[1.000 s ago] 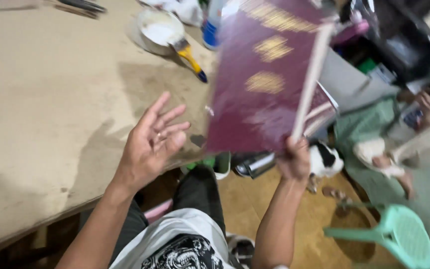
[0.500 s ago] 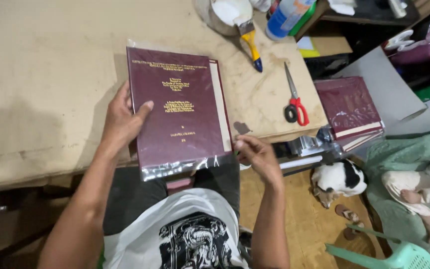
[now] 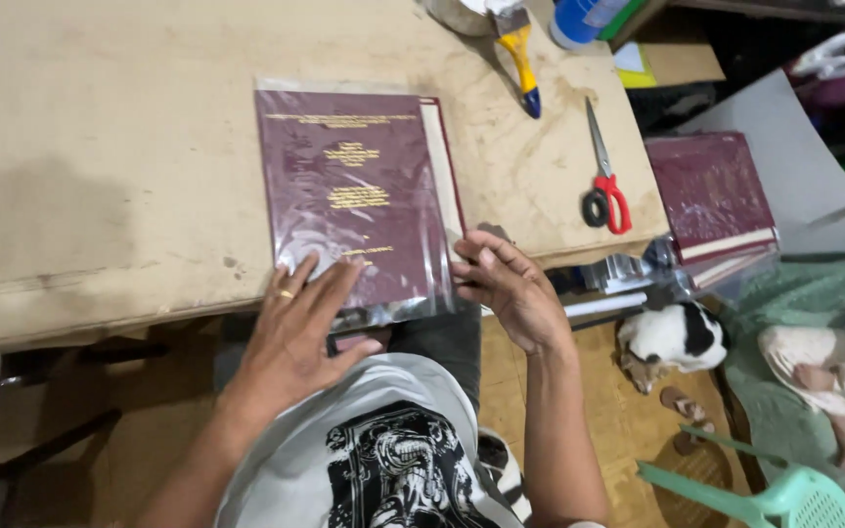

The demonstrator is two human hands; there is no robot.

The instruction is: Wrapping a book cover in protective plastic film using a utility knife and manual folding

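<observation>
Fingers (image 3: pixel 330 284) of the left hand (image 3: pixel 295 332) lie spread flat on the maroon book (image 3: pixel 354 196), pressing its clear plastic sleeve; the right hand (image 3: pixel 506 288) rests open at the book's near right corner, gripping nothing. The book lies on the tabletop (image 3: pixel 100 147), left of the scissors (image 3: pixel 603 186). It looks stiff, fairly heavy and slippery; the edges suit holding.

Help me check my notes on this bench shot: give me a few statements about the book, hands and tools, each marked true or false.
1. The maroon book lies flat on the table in clear plastic. True.
2. The left hand rests on the book's near edge. True.
3. The right hand holds the scissors. False: they lie untouched on the table.
4. The brush has a green handle. False: yellow with a blue tip.
</observation>
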